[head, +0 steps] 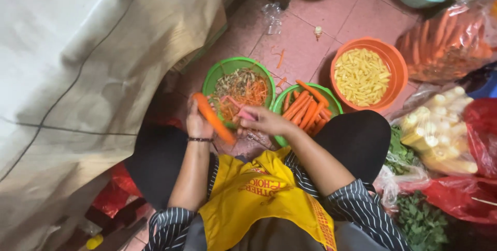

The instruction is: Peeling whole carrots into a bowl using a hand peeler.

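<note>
My left hand (pixel 196 121) grips a long orange carrot (pixel 212 117) that slants down towards my lap. My right hand (pixel 264 120) holds a pink peeler (pixel 242 112) against the carrot's side. Both hands hover over the near edge of a green bowl (pixel 220 69) filled with carrot peelings. Just right of it sits a second green bowl (pixel 331 103) with several peeled carrots (pixel 305 110) piled in it.
An orange bowl (pixel 393 59) of pale yellow cut pieces stands on the pink tiled floor. Plastic bags of carrots (pixel 445 44), pale corn-like pieces (pixel 440 132) and leafy greens (pixel 422 222) crowd the right. A beige cloth (pixel 77 75) covers the left.
</note>
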